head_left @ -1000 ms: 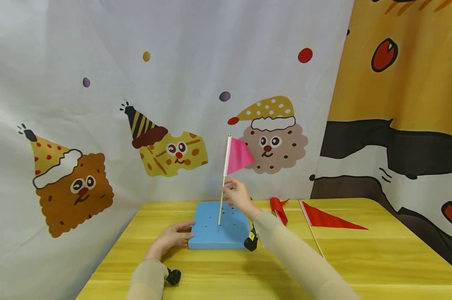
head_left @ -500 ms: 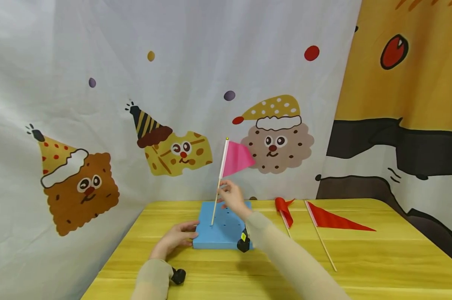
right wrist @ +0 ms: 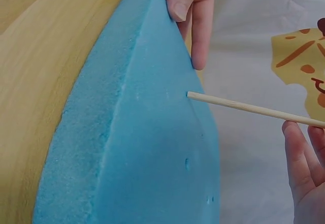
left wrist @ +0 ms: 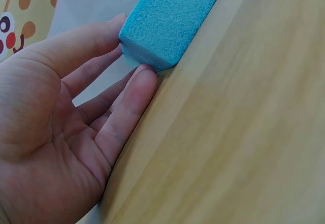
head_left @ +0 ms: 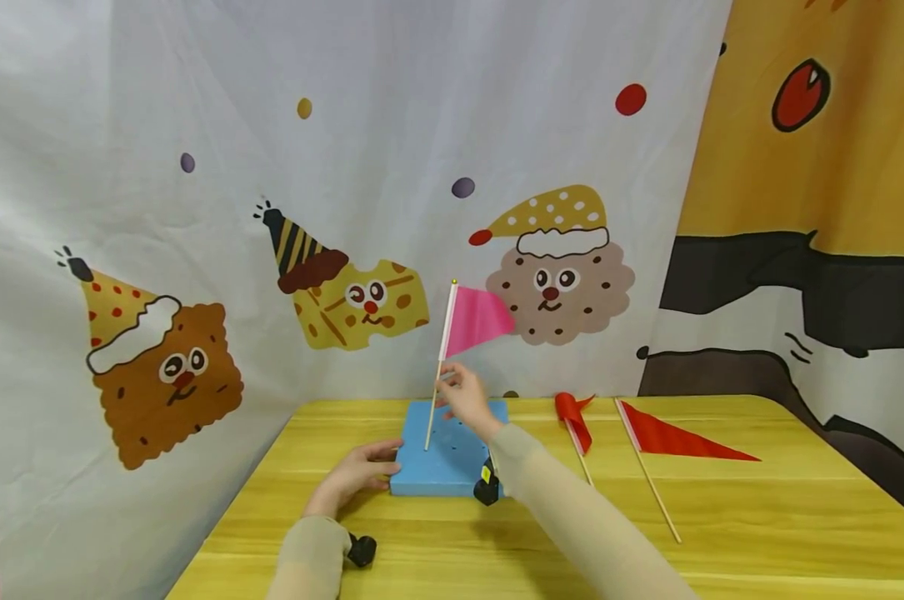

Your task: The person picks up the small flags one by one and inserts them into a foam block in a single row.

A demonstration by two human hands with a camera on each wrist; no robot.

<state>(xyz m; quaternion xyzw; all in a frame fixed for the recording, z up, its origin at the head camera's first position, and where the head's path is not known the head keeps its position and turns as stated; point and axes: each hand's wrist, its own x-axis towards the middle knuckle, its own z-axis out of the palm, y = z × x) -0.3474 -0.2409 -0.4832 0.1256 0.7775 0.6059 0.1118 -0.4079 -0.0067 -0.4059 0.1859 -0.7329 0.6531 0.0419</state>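
Note:
My right hand pinches the wooden stick of a pink flag, just below its white sleeve. The flag stands nearly upright with a slight tilt to the right, over a blue foam block with several small holes in its top. In the right wrist view, the bottom end of the stick is right at a hole near the block's left side. My left hand rests at the block's left edge, its fingers extended along the side and its thumb at the top edge.
Two red flags lie on the wooden table to the right of the block: one rolled-up red flag and one spread-out triangular red flag. A printed cloth hangs behind the table.
The bottom of the flag's stick has shifted left on the block, and its tilt has grown slightly. The left hand stays at the block's edge. The head view has turned slightly left.

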